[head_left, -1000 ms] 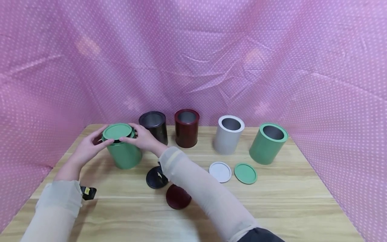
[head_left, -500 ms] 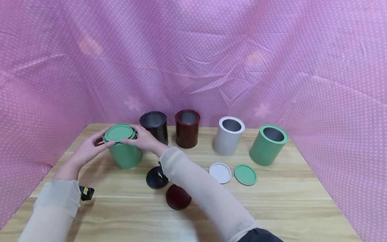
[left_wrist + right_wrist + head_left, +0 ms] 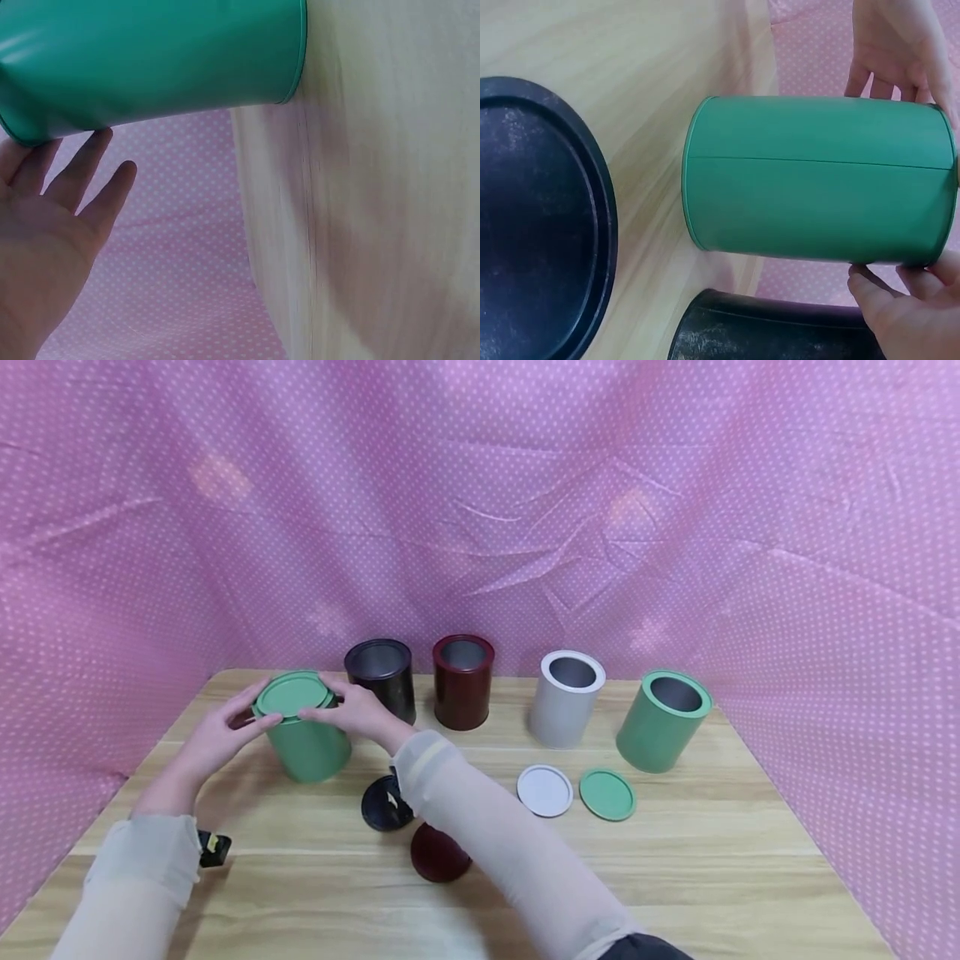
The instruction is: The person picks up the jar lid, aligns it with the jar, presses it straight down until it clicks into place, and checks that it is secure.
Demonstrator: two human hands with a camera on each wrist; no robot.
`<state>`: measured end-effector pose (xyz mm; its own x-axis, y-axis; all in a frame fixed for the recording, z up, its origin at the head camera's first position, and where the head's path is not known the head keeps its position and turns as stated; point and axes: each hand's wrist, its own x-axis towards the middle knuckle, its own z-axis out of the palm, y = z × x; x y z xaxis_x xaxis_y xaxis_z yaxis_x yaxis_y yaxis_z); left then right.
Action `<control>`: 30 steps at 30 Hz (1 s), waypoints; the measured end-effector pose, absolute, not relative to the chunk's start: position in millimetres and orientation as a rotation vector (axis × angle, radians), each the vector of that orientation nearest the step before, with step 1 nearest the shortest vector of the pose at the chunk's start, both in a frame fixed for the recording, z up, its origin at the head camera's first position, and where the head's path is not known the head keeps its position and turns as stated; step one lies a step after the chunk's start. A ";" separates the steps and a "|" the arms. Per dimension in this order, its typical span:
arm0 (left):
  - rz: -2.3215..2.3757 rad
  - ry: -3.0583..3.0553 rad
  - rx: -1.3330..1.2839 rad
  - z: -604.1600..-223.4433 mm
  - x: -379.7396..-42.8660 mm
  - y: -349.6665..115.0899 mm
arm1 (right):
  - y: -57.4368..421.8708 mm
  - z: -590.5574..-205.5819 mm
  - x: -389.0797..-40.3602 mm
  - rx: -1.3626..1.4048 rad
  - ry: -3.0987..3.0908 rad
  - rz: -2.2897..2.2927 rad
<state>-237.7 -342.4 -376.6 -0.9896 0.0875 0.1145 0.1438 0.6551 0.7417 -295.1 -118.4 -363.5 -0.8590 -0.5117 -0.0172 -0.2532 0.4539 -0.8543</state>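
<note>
At the table's back left stands an upright green can (image 3: 309,752), its round green lid (image 3: 291,695) lying over the top. My left hand (image 3: 220,735) holds the lid's left edge, thumb at the front and fingers round behind. On the opposite side my right hand (image 3: 362,714) grips the edge, its thumb close to the left one. Several fingers of the left hand (image 3: 56,232) reach along the can's side in the left wrist view. In the right wrist view both hands flank the can's upper end, and the lid's top is hidden.
Behind my right hand is an open black can (image 3: 397,693), then open dark red (image 3: 462,697), white (image 3: 562,714) and green cans (image 3: 654,739). Loose black (image 3: 382,806), dark red (image 3: 437,853), white (image 3: 544,791) and green lids (image 3: 607,794) lie nearer. Pink dotted cloth (image 3: 480,527) surrounds the table.
The green lid has come down onto the can: the dark gap under its front edge has closed. Both hands have stayed at its edges, lowering slightly with it.
</note>
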 end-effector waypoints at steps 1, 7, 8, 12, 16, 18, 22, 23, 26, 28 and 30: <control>-1.263 -2.787 -0.204 -376.7 -237.4 -342.0 | -118.2 -363.2 -295.0 -0.657 2.436 -1.363; -1.263 -2.790 -0.231 -376.3 -235.6 -340.0 | -116.6 -362.3 -294.6 -0.673 2.466 -1.338; -1.262 -2.795 -0.228 -376.3 -234.8 -339.9 | -116.8 -362.6 -294.1 -0.671 2.467 -1.338; -1.304 -2.809 -0.198 -374.9 -230.0 -340.0 | -118.5 -364.3 -290.6 -0.659 2.456 -1.356; -1.340 -2.824 -0.171 -372.2 -227.2 -340.4 | -119.4 -365.0 -287.7 -0.652 2.456 -1.381; -1.345 -2.837 -0.163 -371.7 -227.0 -340.3 | -119.0 -365.9 -287.4 -0.650 2.465 -1.385; -1.332 -2.852 -0.144 -372.1 -226.6 -342.2 | -119.6 -365.7 -287.5 -0.661 2.453 -1.375; -1.325 -2.857 -0.142 -372.3 -226.6 -342.7 | -119.6 -365.4 -287.5 -0.665 2.452 -1.369; -1.305 -2.865 -0.143 -372.9 -227.6 -342.9 | -119.1 -364.3 -287.5 -0.663 2.449 -1.357; -1.300 -2.887 -0.142 -372.7 -228.5 -341.7 | -117.9 -364.2 -287.5 -0.649 2.448 -1.348; -1.297 -2.913 -0.135 -372.5 -229.4 -340.2 | -116.7 -364.2 -287.5 -0.638 2.456 -1.338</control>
